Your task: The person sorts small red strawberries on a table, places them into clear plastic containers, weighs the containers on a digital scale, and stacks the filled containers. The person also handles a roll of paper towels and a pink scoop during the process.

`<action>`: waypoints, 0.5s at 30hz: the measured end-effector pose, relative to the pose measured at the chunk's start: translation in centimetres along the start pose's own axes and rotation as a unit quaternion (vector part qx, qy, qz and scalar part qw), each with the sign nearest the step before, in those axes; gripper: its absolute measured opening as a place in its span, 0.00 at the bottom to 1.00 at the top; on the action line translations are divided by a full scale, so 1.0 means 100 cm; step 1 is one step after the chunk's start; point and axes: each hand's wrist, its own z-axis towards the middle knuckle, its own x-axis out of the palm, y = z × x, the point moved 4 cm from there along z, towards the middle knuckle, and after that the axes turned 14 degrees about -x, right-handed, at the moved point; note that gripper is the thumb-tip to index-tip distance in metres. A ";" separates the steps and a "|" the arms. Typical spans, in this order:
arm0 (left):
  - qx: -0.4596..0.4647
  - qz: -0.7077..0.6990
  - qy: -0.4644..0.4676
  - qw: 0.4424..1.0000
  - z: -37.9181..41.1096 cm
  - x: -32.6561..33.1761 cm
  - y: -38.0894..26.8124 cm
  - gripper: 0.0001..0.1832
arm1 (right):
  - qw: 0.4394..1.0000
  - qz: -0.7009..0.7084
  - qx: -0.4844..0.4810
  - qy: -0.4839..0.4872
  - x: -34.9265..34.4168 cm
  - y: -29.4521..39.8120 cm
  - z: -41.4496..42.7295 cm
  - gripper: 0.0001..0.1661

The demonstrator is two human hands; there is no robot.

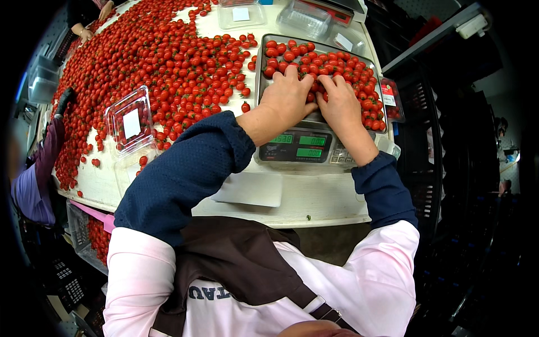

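Cherry tomatoes [332,63] are spread over the metal tray [260,78] of a digital weighing scale [294,145] with lit green displays. My left hand [288,94] rests over the near middle of the tray, its fingertips among the tomatoes. Close beside it, my right hand [340,101] also has its fingers down in the tomatoes. Both hands have bent fingers; whether either one grips a tomato is hidden under them. A large heap of cherry tomatoes [168,63] covers the white table [328,202] left of the scale.
A clear plastic clamshell [130,120] with a white label stands left. More clear containers [305,19] lie beyond the scale, and a packed one [391,99] is at its right. White sheets [250,189] lie in front. Other people's hands [86,34] reach in at the heap's far side.
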 end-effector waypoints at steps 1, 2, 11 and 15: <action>-0.009 0.004 -0.002 1.000 0.001 0.001 0.001 0.26 | 1.000 0.010 -0.002 -0.005 0.000 -0.001 0.000 0.20; -0.006 -0.001 0.003 1.000 0.001 0.002 0.000 0.26 | 1.000 0.021 0.000 -0.015 0.000 -0.002 -0.001 0.19; 0.051 -0.027 0.001 0.998 0.004 0.005 0.005 0.19 | 0.879 0.371 0.284 -0.091 -0.015 -0.036 0.006 0.12; 0.036 -0.096 0.019 0.995 0.011 0.001 0.009 0.18 | 0.573 0.699 0.349 -0.249 -0.018 -0.056 0.004 0.14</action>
